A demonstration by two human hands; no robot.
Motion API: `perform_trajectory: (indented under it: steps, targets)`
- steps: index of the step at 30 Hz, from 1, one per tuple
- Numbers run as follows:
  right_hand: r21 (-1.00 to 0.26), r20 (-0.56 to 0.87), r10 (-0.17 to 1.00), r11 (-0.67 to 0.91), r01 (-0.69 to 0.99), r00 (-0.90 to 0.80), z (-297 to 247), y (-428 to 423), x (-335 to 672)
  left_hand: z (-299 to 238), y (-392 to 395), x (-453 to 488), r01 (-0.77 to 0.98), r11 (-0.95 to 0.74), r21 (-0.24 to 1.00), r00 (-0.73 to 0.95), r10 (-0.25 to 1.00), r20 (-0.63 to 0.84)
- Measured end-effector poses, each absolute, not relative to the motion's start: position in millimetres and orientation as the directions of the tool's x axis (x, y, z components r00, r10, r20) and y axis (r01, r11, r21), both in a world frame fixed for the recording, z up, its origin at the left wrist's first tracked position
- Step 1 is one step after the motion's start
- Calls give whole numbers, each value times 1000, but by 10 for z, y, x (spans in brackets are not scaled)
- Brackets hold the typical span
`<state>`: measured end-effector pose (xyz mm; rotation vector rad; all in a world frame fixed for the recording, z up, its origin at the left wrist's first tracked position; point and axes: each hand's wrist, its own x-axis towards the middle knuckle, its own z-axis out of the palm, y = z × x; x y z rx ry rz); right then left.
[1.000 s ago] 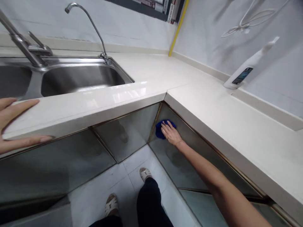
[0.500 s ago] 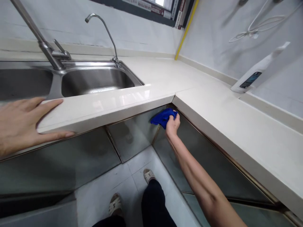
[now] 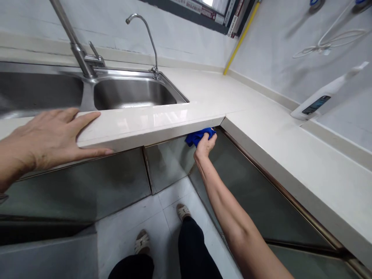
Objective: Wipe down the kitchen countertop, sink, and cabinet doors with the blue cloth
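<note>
A bunched blue cloth (image 3: pixel 195 137) is gripped in my right hand (image 3: pixel 205 145), up under the countertop lip near the inner corner. The cloth lies against the top of the cabinet front (image 3: pixel 168 157) there, and part of it is hidden by my fingers. My left hand (image 3: pixel 55 135) rests on the front edge of the white countertop (image 3: pixel 139 122), before the sink. Its fingers are spread, with the thumb along the edge's front face, and it holds nothing.
Behind the counter edge is a double steel sink (image 3: pixel 133 93) with a large faucet (image 3: pixel 84 62) and a thin curved tap (image 3: pixel 149 35). A white bottle (image 3: pixel 322 97) leans against the right wall. A yellow pipe (image 3: pixel 242 37) runs up the corner. My feet stand on the tiled floor (image 3: pixel 162 228).
My right hand has moved slightly left with the cloth along the underside of the counter edge, tucking it higher. The view has shifted, and my left hand stays on the counter edge.
</note>
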<state>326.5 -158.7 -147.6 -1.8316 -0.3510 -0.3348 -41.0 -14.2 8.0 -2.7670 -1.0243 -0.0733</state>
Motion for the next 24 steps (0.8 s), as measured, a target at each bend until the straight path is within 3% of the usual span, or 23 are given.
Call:
perform_trajectory:
  steps: [5, 9, 13, 19, 24]
  targets:
    - [-896, 414, 46, -156, 416, 909, -1425, -1508, 2842, 13, -98, -440, 637, -732, -243, 770, 620, 151]
    - [-937, 338, 108, -53, 345, 935, -1302, -1539, 2550, -6, -113, -419, 676, -698, -237, 735, 662, 145]
    - [-939, 321, 183, -64, 337, 929, -1251, -1574, 2256, -5, -129, -405, 677, -698, -233, 734, 663, 145]
    - [-839, 467, 358, -110, 533, 808, -1415, -1585, 1745, -42, -76, -431, 652, -715, -251, 758, 623, 196]
    - [-787, 497, 434, -138, 601, 751, -1456, -1590, 1460, -43, -92, -411, 660, -708, -252, 751, 631, 194]
